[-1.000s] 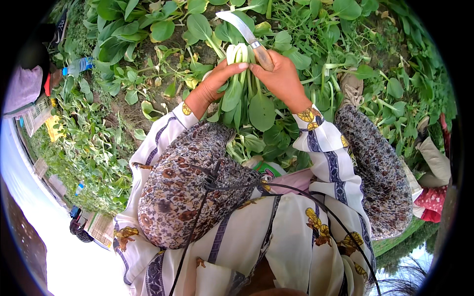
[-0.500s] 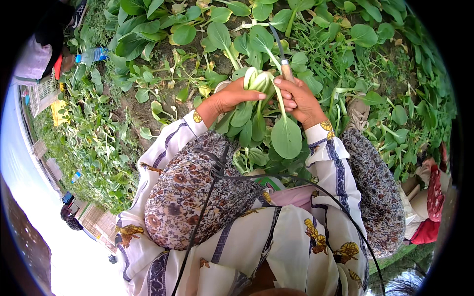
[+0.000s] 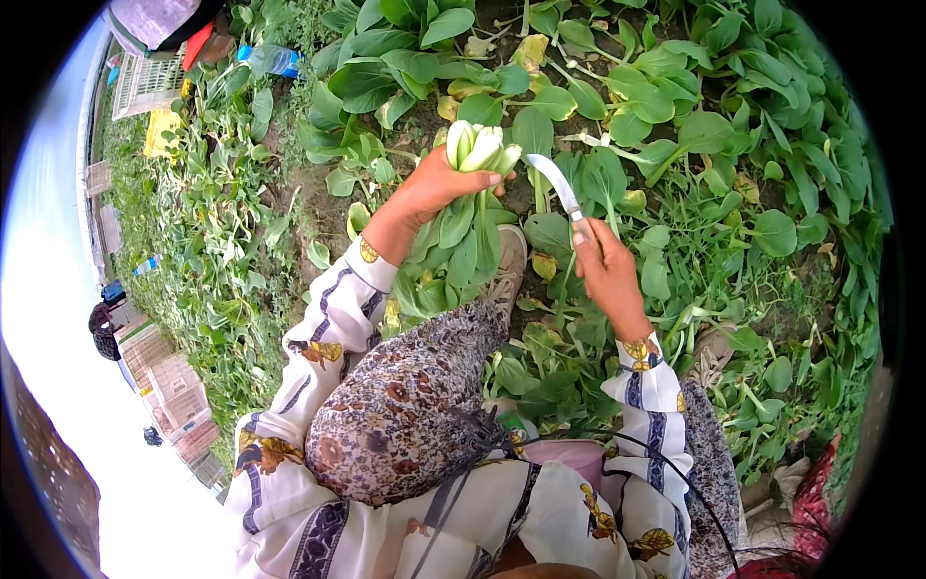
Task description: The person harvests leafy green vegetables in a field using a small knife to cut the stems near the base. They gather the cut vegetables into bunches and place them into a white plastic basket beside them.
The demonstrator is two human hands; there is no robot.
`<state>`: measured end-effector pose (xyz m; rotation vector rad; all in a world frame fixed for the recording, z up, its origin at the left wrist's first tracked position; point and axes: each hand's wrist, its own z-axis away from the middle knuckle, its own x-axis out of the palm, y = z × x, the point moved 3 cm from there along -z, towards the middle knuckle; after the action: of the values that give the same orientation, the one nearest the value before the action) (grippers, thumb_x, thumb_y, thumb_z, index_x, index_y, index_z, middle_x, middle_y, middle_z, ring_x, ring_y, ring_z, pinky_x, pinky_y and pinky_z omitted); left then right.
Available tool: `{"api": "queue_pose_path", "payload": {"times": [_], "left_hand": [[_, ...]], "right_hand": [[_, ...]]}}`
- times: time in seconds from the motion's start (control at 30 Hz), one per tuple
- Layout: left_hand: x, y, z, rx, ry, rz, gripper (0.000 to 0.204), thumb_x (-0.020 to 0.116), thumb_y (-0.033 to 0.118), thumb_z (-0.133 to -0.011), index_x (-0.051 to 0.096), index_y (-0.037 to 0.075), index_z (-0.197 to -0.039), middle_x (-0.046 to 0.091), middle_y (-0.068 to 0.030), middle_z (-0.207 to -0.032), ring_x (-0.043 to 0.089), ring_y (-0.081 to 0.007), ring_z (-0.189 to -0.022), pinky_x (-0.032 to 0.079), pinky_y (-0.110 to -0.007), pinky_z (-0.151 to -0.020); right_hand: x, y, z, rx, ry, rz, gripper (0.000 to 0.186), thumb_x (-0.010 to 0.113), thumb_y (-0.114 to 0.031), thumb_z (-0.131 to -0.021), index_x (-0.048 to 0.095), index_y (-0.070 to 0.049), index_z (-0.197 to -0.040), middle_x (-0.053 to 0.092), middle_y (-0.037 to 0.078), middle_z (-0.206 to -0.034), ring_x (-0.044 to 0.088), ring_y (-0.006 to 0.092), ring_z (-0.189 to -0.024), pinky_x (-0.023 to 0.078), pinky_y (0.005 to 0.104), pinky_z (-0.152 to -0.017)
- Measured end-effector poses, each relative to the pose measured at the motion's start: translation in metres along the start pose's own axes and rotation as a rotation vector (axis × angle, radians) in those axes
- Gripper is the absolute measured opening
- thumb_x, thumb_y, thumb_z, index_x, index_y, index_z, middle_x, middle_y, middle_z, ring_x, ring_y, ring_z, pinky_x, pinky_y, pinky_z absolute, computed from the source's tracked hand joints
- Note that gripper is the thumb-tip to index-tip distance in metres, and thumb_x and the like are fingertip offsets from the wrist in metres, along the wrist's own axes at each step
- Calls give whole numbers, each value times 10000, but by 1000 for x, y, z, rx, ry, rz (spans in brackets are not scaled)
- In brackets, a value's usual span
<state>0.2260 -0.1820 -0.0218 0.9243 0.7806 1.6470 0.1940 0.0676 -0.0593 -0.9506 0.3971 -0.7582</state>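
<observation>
My left hand (image 3: 429,188) grips a bunch of leafy greens (image 3: 479,147), pale stem ends uppermost and green leaves hanging below. My right hand (image 3: 606,270) is closed on the handle of a curved knife (image 3: 558,181) with a steel blade, its tip just right of the stems; I cannot tell whether it touches them. Leafy plants (image 3: 637,96) grow around both hands. Below the bunch, my shoe (image 3: 506,270) stands on the ground beside my bent, flower-patterned knee (image 3: 386,415).
A pink container (image 3: 569,461) sits by my lap. Water bottles (image 3: 268,61), a yellow bag (image 3: 162,133) and stacked plastic crates (image 3: 174,391) lie to the left. Someone in grey and red (image 3: 159,24) is at the upper left, another in red (image 3: 815,482) at the lower right.
My right hand has moved down and right with the knife, away from the bunch. My left hand and the bunch have shifted slightly in view as the camera view turned, showing my shoe.
</observation>
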Motion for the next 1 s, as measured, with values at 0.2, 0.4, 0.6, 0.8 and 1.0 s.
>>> {"api": "queue_pose_path", "payload": {"times": [0.2,0.4,0.6,0.8,1.0], "left_hand": [[-51,28,-20,133,312,-1002,578,702,145,-654,478,-18,-1162,638,-167,-939,625,-305,-850,491,-363,-764],[-101,23,-45,10,461,-1497,613,697,159,-617,416,-25,-1129,609,-248,-884,592,-391,-850,488,-447,-757],[-121,1,-20,-40,558,-1252,817,678,154,-628,291,62,-1341,611,-236,-962,598,-386,-876,480,-411,-755],[-115,-9,-10,-12,582,-1191,955,685,145,-599,183,107,-1410,618,-234,-942,607,-385,-848,486,-405,-768],[-121,-17,-5,63,589,-1098,948,701,174,-602,204,107,-1407,611,-227,-1002,607,-363,-887,483,-385,-792]], "right_hand": [[76,-30,-102,-404,130,279,312,545,-227,-855,498,-53,-1110,608,187,-728,578,388,-622,442,433,-558],[78,-25,-182,-312,350,125,285,550,-238,-852,519,-42,-1056,612,188,-730,583,398,-646,449,449,-583],[93,-10,-146,-378,186,117,308,551,-210,-864,492,-58,-1126,627,186,-835,614,345,-710,476,388,-616],[122,-17,-179,-529,107,374,370,546,-215,-863,495,-69,-1200,618,191,-993,609,338,-832,483,387,-708],[128,-15,-207,-519,220,615,400,555,-233,-844,507,-89,-1214,604,170,-934,584,362,-842,476,437,-717]]}}
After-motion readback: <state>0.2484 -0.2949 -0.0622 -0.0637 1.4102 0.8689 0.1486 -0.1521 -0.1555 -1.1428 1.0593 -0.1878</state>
